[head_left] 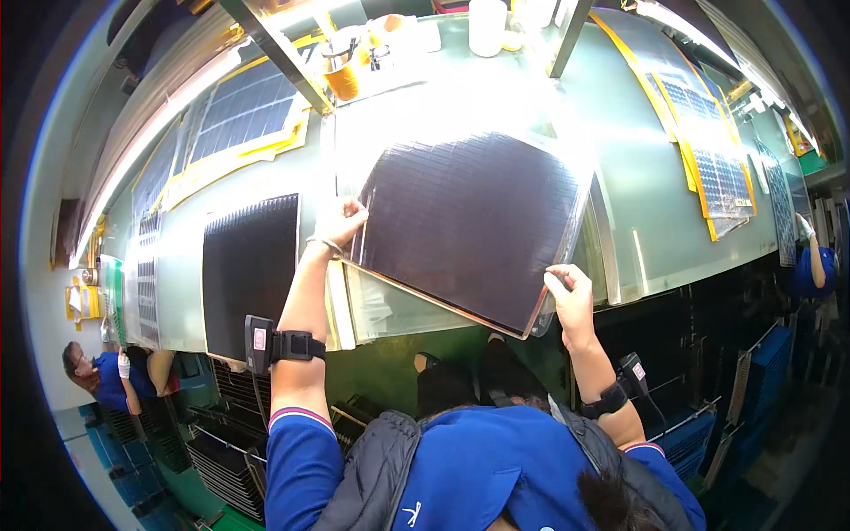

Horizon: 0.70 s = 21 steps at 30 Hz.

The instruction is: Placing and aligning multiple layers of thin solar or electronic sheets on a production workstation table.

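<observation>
A dark solar panel [465, 226] with faint cell lines lies tilted across the bright worktable before me, its near edge jutting past the table's front. My left hand [343, 221] is closed on the panel's left edge, fingers curled at the rim. At the right edge, close to the near right corner, my right hand [571, 296] pinches the rim between thumb and fingers. Glare washes out the far edge. Another dark panel [252, 265] rests on the table to the left of my left forearm.
An orange cup [342, 80] of tools and a white cylinder [487, 28] stand at the back. Metal posts [571, 40] rise from the table. Yellow-edged panel sheets [243, 111] lie on both sides. Stacked racks [226, 465] stand below. Co-workers are at far left [124, 376] and far right [815, 265].
</observation>
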{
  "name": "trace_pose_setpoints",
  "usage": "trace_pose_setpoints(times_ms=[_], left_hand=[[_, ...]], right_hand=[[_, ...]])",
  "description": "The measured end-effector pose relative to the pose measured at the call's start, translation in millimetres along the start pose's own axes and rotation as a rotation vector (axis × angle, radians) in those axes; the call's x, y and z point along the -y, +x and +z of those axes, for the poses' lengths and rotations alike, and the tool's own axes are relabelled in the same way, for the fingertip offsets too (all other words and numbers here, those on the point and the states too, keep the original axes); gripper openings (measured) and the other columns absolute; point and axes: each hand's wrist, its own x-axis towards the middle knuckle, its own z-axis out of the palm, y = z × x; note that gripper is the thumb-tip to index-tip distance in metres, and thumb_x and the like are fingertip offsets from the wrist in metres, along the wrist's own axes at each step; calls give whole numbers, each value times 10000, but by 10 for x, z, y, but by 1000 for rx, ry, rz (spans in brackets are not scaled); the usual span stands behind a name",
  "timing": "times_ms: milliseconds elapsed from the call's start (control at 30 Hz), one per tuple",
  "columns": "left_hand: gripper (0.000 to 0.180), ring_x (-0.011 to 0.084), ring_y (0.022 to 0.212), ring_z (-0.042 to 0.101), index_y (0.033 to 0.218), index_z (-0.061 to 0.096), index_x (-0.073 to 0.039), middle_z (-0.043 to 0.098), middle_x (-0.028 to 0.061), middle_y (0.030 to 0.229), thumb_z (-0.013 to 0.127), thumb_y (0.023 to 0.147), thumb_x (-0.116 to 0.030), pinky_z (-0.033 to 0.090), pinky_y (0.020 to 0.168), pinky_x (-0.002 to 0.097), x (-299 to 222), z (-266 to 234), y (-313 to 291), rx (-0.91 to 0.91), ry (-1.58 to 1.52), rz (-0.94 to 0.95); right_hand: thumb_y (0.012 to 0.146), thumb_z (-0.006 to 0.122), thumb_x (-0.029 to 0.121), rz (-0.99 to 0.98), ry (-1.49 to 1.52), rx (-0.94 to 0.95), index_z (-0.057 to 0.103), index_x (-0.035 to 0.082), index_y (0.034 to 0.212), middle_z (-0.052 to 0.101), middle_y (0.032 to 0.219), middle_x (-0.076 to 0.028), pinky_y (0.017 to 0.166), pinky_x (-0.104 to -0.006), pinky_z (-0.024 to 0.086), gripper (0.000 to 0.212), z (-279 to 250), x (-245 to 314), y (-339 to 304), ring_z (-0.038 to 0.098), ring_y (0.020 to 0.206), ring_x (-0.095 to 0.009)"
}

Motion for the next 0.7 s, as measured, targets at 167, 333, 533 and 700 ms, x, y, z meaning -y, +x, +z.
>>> trace_pose_setpoints(times_ms=[167,333,533,700], left_hand=[[125,65,684,487,800,605,-110,550,-39,726,690,794,-201,415,657,229,-56,-68,-4,43,-230,-123],[135,45,631,467,798,602,-99,541,-48,705,690,796,-201,402,577,214,-83,-66,-238,91,-277,-266],[170,87,738,544,930,614,-30,590,13,834,681,807,-126,469,700,235,-49,694,-1001,-51,-309,-248],[240,117,778,575,1061,616,-25,610,38,888,649,828,-72,486,729,267,-204,777,-1178,-120,-394,-121]], right_hand=[[843,631,88,181,279,20,612,63,931,558,848,20,774,-228,397,93,4,137,201,504,841,-73],[831,632,69,224,236,80,590,70,890,529,781,51,682,-203,387,73,-114,225,517,474,743,-41],[796,648,150,66,-195,148,607,73,808,494,752,61,636,-219,354,87,-326,299,1322,424,699,-51],[774,702,138,-327,-300,113,698,61,944,610,1051,-75,832,-292,457,186,-558,68,1459,559,963,-157]])
